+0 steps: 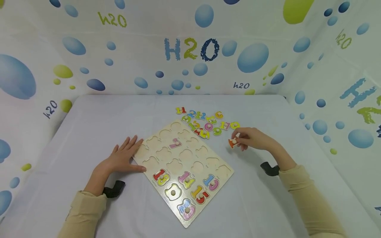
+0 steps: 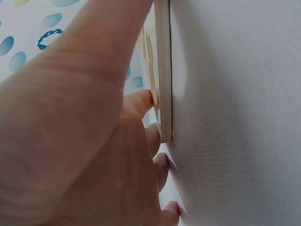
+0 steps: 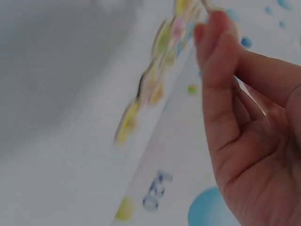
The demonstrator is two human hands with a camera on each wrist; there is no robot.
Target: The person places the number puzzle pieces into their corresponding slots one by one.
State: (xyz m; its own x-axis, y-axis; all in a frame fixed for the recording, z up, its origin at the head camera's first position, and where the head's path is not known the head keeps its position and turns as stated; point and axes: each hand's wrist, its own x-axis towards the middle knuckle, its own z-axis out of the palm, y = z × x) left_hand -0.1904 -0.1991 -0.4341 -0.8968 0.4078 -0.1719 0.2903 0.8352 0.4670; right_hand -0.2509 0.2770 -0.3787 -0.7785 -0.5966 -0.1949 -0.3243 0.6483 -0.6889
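Observation:
A wooden number puzzle board [image 1: 186,224] lies at an angle on the white table. The left hand [image 1: 120,159] rests at its left corner, fingers spread. In the left wrist view, fingers [image 2: 140,101] touch the board's edge [image 2: 164,70], while others lie on the cloth. To the right of the board, the right hand [image 1: 253,138] pinches an orange number piece [image 1: 231,143] by its knob, above the table; it resembles a 1. The right wrist view shows the curled fingers [image 3: 218,94], with the piece mostly hidden behind them.
Loose number pieces [image 1: 208,127] lie in a cluster beyond the board's upper right edge. Several pieces sit in the board's lower part, among them an 18 piece [image 1: 161,177], and a pink 7 piece [image 1: 175,143] lies higher up. A patterned curtain [image 1: 137,49] stands behind.

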